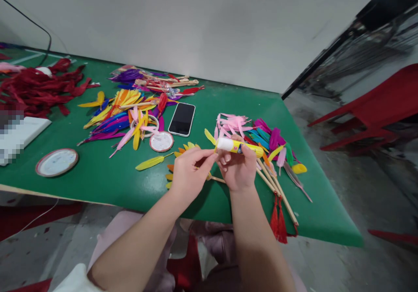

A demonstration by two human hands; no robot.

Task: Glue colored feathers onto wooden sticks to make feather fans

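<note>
My right hand (241, 170) is wrapped round a yellow glue stick (254, 149), whose white end points left toward my other hand. My left hand (191, 170) pinches a small yellow feather (210, 137) by its quill, right beside that white end. Below my left hand lies a fan of yellow and orange feathers (170, 176), partly hidden by the hand, with a thin wooden handle (217, 179). A loose yellow feather (150, 163) rests on the green table to its left.
Pink feathers (233, 124) and wooden sticks with red tassels (278, 222) lie at right, near a yellow cap (299, 168). A phone (182, 119), a round lid (161, 142) and bright feather bundles (111, 124) are farther back. Dark red strips (39, 87) fill the far left.
</note>
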